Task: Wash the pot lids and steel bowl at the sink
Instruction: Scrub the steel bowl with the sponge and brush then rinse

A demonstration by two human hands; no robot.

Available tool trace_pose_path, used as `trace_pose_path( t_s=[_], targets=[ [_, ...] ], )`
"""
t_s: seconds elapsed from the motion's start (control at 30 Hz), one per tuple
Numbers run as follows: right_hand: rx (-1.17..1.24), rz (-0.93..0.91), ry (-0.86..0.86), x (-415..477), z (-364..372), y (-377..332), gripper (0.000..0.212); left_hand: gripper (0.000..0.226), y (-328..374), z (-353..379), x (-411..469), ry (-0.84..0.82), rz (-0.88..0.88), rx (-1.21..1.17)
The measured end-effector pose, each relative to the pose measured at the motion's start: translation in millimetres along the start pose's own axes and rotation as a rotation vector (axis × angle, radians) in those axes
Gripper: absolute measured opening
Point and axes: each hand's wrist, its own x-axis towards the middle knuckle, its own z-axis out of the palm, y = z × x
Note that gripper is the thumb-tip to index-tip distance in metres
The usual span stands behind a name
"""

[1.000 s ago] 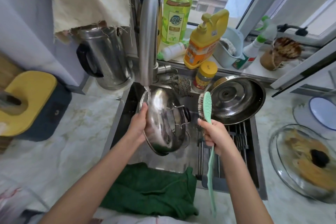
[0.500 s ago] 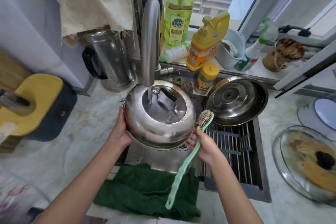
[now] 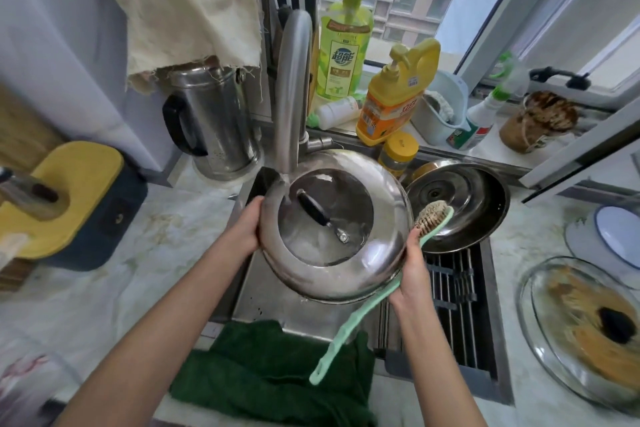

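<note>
Rinsing lid (image 3: 346,282) | left hand (image 3: 247,229) grips rim, right hand (image 3: 414,263) grips brush (image 3: 427,215) | we risk wet lid slipping into sink (image 3: 273,308)

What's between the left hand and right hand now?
In the head view, the steel pot lid fills that gap, under the faucet; the left hand grips its left rim, the right hand, holding the green brush, meets its right rim.

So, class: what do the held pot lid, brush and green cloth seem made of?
The pot lid looks like steel, probably stainless: polished, mirror reflections. The brush has a mint handle, seemingly moulded plastic, smooth; bristles tan, fibre unclear. The green cloth looks like soft towelling: fuzzy nap, crumpled folds.
</note>
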Motion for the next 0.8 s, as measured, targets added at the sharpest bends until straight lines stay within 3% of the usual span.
trace_pose_path(
  t_s=[0.13,0.27,0.37,0.43,0.53,0.63,0.7,0.73,0.8],
  targets=[
    [-0.103,-0.138,0.078,4.3,1.8,-10.9,0.032,0.035,-24.2,32.5,11.9,0.15,0.115,0.053],
    [-0.144,-0.102,0.099,11.5,-3.2,-20.7,0.032,0.042,-57.5,40.3,-4.0,0.164,0.451,0.372],
    [-0.227,-0.039,0.077,11.3,-4.9,-23.7,0.035,0.032,-41.2,27.3,24.0,0.26,0.413,0.397],
    [-0.305,-0.045,0.056,7.7,-1.6,-21.8,0.036,0.033,-28.4,27.4,33.8,0.184,0.375,0.409],
    [-0.444,-0.111,0.059,5.2,3.4,-16.0,0.035,0.036,-24.8,32.9,37.5,-0.073,0.414,0.654],
    [-0.54,-0.166,0.015,5.3,13.9,-19.3,0.029,0.047,-19.6,21.8,44.8,-0.267,0.259,0.765],
    [-0.651,-0.227,-0.045,6.6,26.3,-20.1,0.023,0.055,-14.9,15.9,51.5,-0.18,0.197,0.723],
    [-0.744,-0.266,-0.077,6.1,34.6,-17.8,0.023,0.059,-16.4,18.4,55.3,-0.052,0.182,0.588],
    [-0.894,-0.327,-0.141,6.3,53.1,-3.6,0.026,0.043,-18.7,35.5,48.8,0.272,0.152,0.225]
  ],
)
